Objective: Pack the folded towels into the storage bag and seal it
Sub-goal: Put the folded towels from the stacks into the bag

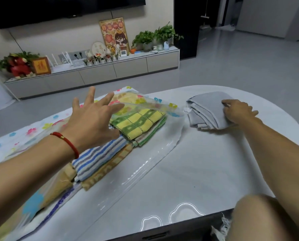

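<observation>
While the left hand (91,119) hovered splayed, grip empty, over the bag (162,146) mouth, the grey towel (207,110) lay toward the desk's (197,171) far right edge, under the right hand (239,112); whether that grip pinched it, unclear.

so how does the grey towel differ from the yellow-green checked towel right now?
The grey towel is plain; the checked towel is patterned in yellow and green. The grey towel lies on the bare table outside the storage bag, under the right hand; the checked towel tops a stack in the bag's open mouth, untouched, with the left hand spread open above the stack. Both are folded.
</observation>
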The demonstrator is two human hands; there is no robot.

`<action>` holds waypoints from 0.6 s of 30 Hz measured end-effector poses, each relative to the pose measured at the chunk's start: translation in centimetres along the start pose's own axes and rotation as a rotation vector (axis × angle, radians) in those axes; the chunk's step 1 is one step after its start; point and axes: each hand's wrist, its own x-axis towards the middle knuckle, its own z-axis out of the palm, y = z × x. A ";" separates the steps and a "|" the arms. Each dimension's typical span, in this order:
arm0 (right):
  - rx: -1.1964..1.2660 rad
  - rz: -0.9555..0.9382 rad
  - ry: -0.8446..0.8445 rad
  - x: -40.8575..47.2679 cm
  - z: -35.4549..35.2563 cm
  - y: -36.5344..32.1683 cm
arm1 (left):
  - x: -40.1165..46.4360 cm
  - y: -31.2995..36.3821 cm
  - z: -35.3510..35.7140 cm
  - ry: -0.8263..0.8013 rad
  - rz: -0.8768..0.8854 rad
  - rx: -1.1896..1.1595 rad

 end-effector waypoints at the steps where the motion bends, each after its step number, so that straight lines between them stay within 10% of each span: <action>1: 0.012 0.008 0.024 0.2 -0.1 -0.2 | 0.1 0.0 0.1 0.000 -0.001 -0.003; 18: 0.816 -0.047 -0.480 -7.0 -8.3 2.7 | -1.8 -1.5 -0.9 0.005 -0.120 -0.045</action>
